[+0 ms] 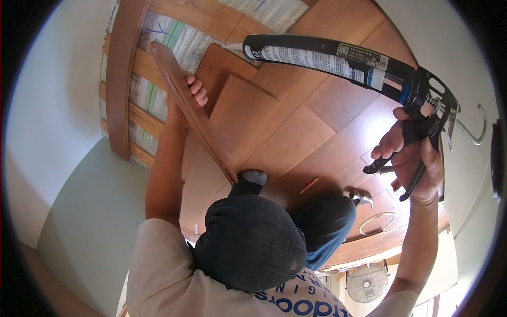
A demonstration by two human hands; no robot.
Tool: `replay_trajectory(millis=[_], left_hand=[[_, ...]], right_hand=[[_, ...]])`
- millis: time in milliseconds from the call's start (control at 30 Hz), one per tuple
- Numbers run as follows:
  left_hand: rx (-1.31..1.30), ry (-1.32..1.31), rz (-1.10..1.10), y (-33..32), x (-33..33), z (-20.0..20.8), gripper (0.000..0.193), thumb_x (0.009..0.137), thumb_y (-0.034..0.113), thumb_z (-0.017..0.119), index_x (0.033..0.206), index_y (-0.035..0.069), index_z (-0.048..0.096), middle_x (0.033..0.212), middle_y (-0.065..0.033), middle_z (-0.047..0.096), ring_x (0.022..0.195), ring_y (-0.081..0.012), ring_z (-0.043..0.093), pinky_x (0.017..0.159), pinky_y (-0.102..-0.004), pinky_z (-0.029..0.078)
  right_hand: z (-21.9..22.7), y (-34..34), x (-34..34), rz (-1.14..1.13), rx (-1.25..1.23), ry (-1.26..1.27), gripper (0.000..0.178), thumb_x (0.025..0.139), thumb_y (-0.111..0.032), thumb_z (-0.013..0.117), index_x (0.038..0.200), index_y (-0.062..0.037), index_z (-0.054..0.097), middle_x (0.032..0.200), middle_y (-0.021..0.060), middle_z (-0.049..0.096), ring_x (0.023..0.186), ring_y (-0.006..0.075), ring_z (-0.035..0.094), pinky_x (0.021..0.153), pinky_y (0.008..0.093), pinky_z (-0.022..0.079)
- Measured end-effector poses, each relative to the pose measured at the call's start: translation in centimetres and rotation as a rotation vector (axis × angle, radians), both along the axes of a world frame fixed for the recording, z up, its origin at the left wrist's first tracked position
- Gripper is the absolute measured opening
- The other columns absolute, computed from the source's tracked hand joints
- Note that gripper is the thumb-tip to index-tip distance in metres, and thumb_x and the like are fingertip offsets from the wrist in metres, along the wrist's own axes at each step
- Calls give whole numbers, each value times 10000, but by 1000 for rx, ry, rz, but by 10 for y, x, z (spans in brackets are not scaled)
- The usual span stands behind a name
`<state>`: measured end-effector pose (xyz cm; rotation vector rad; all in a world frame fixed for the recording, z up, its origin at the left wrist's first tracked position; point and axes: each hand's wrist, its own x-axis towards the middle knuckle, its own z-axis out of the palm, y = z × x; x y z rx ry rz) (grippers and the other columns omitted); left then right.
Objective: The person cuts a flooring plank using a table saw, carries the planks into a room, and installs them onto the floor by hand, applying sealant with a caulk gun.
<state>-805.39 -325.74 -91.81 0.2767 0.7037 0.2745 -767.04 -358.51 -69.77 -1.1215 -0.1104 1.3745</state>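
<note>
My left hand (pixel 196 92) has its fingers wrapped round the edge of a long, narrow brown wooden floorboard (pixel 206 129), which is tilted up on its side. My right hand (pixel 404 150) grips the black handle and trigger of a caulking gun (pixel 327 61) loaded with a white-labelled tube. The gun lies across the upper view, and its pale nozzle (pixel 231 47) points left, over the boundary between the laid boards and the open subfloor. Whether anything comes out of the nozzle is too small to tell. Just right of my left hand are loose brown board pieces (pixel 248 100).
Wooden joists (pixel 145 66) with silvery insulation (pixel 193 47) between them lie exposed at upper left. Across them rests another long board (pixel 120 84). A red pencil (pixel 309 185), a hammer (pixel 362 197) and a pale ring (pixel 376 223) lie on the laid floor (pixel 296 132). A fan (pixel 367 282) stands behind.
</note>
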Motion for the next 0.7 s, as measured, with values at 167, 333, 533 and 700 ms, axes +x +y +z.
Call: replay_trajectory(millis=[167, 333, 533, 700], left_hand=[[8, 38, 17, -3, 1, 2, 262, 1022, 379, 519, 928, 138, 564, 741, -9, 528, 614, -187, 498, 554, -321, 420], [23, 128, 25, -5, 6, 8, 274, 1026, 393, 500, 909, 150, 549, 731, 1, 507, 609, -176, 483, 549, -311, 393], [10, 142, 34, -3, 5, -2, 291, 1030, 411, 492, 899, 156, 543, 730, 4, 508, 600, -175, 479, 547, -310, 391], [7, 89, 26, -1, -3, -8, 304, 1034, 420, 491, 902, 154, 555, 732, -1, 521, 592, -178, 487, 539, -312, 394]], right_hand=[[-4, 5, 4, 10, 0, 7, 701, 977, -455, 629, 1428, 45, 433, 868, 87, 547, 822, 233, 603, 817, 443, 539], [-10, 10, 9, 23, 80, 78, 626, 1033, -405, 531, 1431, 73, 461, 892, 110, 592, 876, 274, 643, 847, 447, 559], [5, -5, 19, 23, -66, 12, 626, 1037, -420, 540, 1432, 57, 444, 798, 61, 541, 717, 179, 572, 709, 391, 557], [17, -15, 25, 31, -107, -12, 616, 1041, -428, 527, 1422, 51, 462, 769, 53, 535, 688, 172, 565, 694, 384, 557]])
